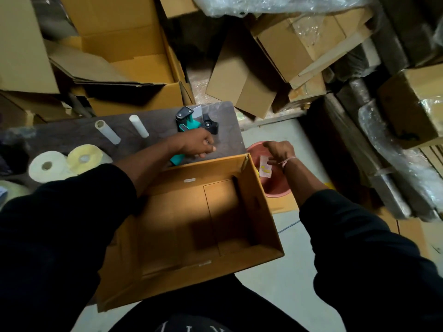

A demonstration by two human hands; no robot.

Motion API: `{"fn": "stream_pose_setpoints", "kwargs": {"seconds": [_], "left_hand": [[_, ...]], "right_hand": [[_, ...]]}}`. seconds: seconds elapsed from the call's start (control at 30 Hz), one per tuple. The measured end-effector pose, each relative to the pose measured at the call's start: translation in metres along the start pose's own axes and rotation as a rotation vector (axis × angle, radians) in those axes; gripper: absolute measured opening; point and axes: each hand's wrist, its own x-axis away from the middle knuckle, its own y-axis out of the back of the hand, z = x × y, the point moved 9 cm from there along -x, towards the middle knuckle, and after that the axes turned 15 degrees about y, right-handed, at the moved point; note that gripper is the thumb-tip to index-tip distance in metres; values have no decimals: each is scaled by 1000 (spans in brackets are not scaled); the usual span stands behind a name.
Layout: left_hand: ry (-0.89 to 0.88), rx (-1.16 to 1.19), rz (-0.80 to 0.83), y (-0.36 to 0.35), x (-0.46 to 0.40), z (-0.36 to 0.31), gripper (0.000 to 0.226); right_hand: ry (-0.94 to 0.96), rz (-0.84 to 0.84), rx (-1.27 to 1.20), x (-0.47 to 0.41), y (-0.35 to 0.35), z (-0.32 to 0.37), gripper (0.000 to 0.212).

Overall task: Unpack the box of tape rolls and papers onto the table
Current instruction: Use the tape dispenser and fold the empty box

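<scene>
The open cardboard box (261, 212) sits in front of me, and its inside looks bare. My left hand (199, 144) reaches over the box's far edge and grips a teal and black tape dispenser (189, 123) that rests on the dark table (230, 137). My right hand (279, 152) is to the right of the box, above a pink bucket (275, 188), and pinches a small clear packet with yellow marks (265, 168). Two pale tape rolls (48, 165) (84, 158) and two white tubes (106, 131) (139, 125) lie on the table to the left.
Large open cardboard boxes (129, 56) stand behind the table. More boxes (244, 77) and bubble wrap (275, 6) are piled at the back right. Wrapped bundles (388, 149) line the right side. Grey floor (287, 279) shows to the right of the box.
</scene>
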Motion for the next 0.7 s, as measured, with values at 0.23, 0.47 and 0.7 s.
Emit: {"fn": "stream_pose_setpoints", "kwargs": {"seconds": [0.23, 0.47, 0.7], "left_hand": [[-45, 6, 2, 7, 47, 9, 34], [-107, -81, -56, 9, 127, 34, 63], [-34, -392, -258, 2, 164, 75, 47]], "right_hand": [[319, -64, 6, 83, -25, 107, 7], [538, -36, 191, 180, -58, 137, 14], [482, 127, 510, 291, -99, 110, 16]]}}
